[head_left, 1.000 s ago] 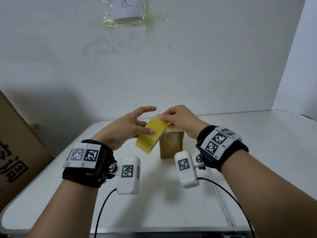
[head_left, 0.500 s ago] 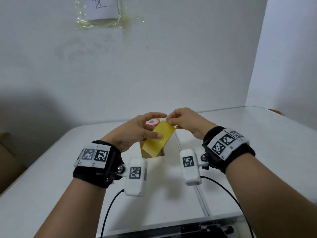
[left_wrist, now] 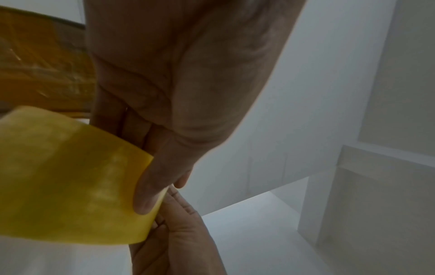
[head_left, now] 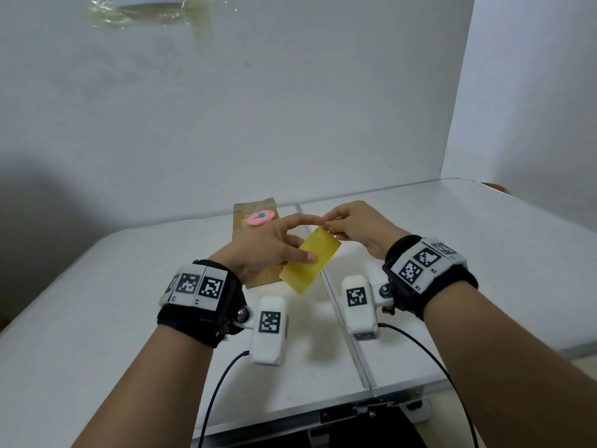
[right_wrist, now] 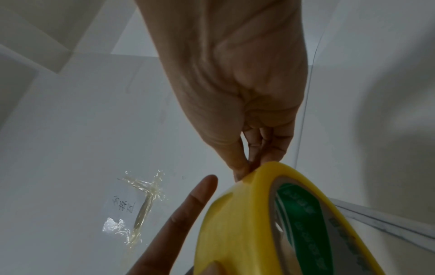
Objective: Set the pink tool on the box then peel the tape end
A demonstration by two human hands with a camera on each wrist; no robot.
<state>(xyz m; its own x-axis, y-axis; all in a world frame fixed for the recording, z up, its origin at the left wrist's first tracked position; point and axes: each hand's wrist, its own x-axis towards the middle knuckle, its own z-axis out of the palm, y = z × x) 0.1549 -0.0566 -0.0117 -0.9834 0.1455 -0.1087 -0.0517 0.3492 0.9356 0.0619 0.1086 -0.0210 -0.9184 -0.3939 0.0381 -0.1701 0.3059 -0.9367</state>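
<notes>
White walls closed in a white folding table (head_left: 452, 253), and over its middle seam the two hands met on a roll of yellow tape (head_left: 310, 265). The left hand (head_left: 268, 250) gripped the roll, thumb laid across its outer face and fingers passing behind, the index finger stretched out straight toward the other hand. In the left wrist view that thumb (left_wrist: 150, 188) pressed flat on the yellow band (left_wrist: 70, 186). The right hand (head_left: 358, 227) pinched the roll's upper edge between thumb and curled fingertips; the right wrist view showed those fingertips (right_wrist: 244, 167) closed on the rim of the tape (right_wrist: 247, 223), whose inner core carried a green printed liner. The roll was held in the air, tilted, clear of the tabletop.

Just behind the left hand stood a brown cardboard box (head_left: 255, 208), partly hidden by it, with a pink oval item (head_left: 261, 217) bearing a blue dot lying on top. Both wrists wore black bands with white marker tags and white camera units trailing black cables. High on the back wall a paper note (right_wrist: 124, 204) was stuck under crinkled clear tape.
</notes>
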